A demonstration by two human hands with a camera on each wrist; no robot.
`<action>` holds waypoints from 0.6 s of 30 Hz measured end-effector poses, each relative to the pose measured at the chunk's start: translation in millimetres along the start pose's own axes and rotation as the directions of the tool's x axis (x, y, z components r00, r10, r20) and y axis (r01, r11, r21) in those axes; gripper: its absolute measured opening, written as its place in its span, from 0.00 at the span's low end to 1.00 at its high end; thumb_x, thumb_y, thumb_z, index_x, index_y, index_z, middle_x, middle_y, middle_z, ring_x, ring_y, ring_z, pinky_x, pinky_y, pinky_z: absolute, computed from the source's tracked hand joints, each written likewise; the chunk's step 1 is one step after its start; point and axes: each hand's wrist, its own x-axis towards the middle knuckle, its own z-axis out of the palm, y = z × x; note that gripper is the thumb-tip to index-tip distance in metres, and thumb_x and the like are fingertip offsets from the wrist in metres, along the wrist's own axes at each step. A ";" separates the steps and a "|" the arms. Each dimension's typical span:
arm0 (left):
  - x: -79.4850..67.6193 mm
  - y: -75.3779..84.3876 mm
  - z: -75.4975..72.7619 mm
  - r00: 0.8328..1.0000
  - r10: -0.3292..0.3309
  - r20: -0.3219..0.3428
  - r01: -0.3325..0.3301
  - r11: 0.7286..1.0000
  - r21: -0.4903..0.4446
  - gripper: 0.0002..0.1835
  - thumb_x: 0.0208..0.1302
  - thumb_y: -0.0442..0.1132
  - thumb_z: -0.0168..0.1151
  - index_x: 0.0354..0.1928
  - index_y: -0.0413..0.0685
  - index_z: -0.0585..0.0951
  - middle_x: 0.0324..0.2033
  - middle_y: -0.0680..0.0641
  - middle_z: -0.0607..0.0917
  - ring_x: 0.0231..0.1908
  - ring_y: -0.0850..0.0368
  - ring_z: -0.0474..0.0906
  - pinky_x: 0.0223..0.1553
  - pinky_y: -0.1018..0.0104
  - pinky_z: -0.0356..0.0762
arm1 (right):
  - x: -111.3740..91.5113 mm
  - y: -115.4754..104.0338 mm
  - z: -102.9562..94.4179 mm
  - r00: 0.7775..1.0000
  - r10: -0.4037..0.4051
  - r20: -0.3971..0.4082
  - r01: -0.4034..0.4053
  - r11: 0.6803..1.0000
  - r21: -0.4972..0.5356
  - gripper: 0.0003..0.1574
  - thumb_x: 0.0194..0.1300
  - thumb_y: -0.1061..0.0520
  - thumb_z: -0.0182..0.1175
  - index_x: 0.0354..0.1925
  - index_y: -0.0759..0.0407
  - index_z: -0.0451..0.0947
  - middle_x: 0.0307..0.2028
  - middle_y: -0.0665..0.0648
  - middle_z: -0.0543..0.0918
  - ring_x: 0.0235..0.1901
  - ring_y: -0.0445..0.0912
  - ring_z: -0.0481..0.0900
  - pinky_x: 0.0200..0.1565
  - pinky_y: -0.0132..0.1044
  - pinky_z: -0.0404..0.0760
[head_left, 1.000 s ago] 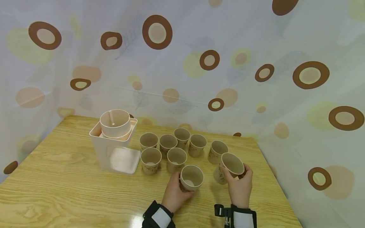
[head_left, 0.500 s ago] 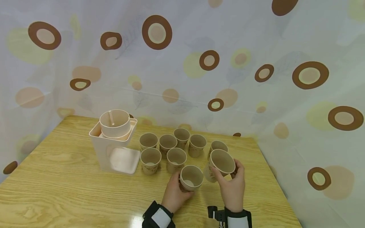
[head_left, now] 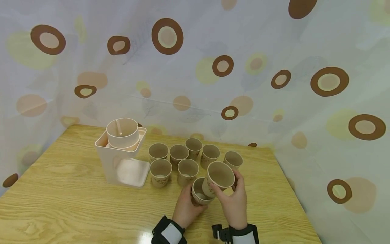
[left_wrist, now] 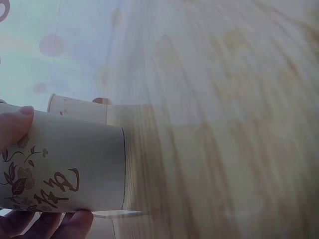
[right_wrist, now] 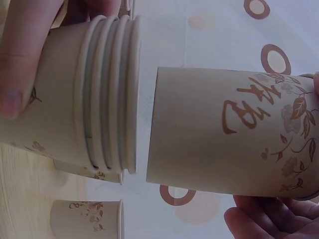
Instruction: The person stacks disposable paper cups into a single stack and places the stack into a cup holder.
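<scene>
Held cup [right_wrist: 204, 134] has shifted left, now over the stack [right_wrist: 112, 94]

Right hand [head_left: 234, 205] grips the cup's side; left hand [head_left: 186, 208] holds the nested stack, nearer than the loose cups [head_left: 160, 173]. Right-wrist view: cup base just short of the rim, not touching. I'd align axes, lower straight, squeeze lightly (walls probably dent), left steady.

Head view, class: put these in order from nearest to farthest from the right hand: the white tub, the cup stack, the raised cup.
1. Raised cup: held in the right hand.
2. Cup stack: just left of it, in the left hand.
3. White tub: farthest left, on the table.
</scene>
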 end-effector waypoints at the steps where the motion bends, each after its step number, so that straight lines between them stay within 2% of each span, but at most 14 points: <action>1: -0.3 0.1 -0.1 1.000 0.001 0.001 -0.001 1.000 0.002 0.40 0.39 0.35 0.75 0.58 0.32 0.69 0.51 0.33 0.77 0.51 0.40 0.74 0.52 0.43 0.74 | 0.0 0.1 0.7 1.000 -0.002 0.005 0.002 1.000 0.001 0.47 0.48 0.63 0.70 0.62 0.74 0.59 0.57 0.72 0.71 0.58 0.59 0.68 0.62 0.59 0.64; 11: -0.2 -0.3 0.5 1.000 -0.002 0.002 0.002 1.000 0.021 0.40 0.38 0.36 0.75 0.57 0.32 0.69 0.50 0.34 0.77 0.50 0.40 0.75 0.51 0.44 0.75 | -2.1 0.4 4.5 0.997 -0.064 0.045 0.064 0.998 -0.001 0.43 0.49 0.63 0.69 0.59 0.73 0.62 0.54 0.72 0.74 0.55 0.59 0.71 0.60 0.61 0.66; 18: 0.0 -1.4 0.8 1.000 -0.011 0.002 0.011 1.000 0.024 0.39 0.38 0.36 0.75 0.56 0.32 0.70 0.49 0.34 0.78 0.50 0.40 0.75 0.51 0.43 0.75 | -3.4 2.9 7.5 0.995 -0.041 0.088 0.043 0.999 -0.027 0.44 0.48 0.60 0.70 0.60 0.72 0.62 0.55 0.71 0.74 0.56 0.59 0.70 0.60 0.61 0.67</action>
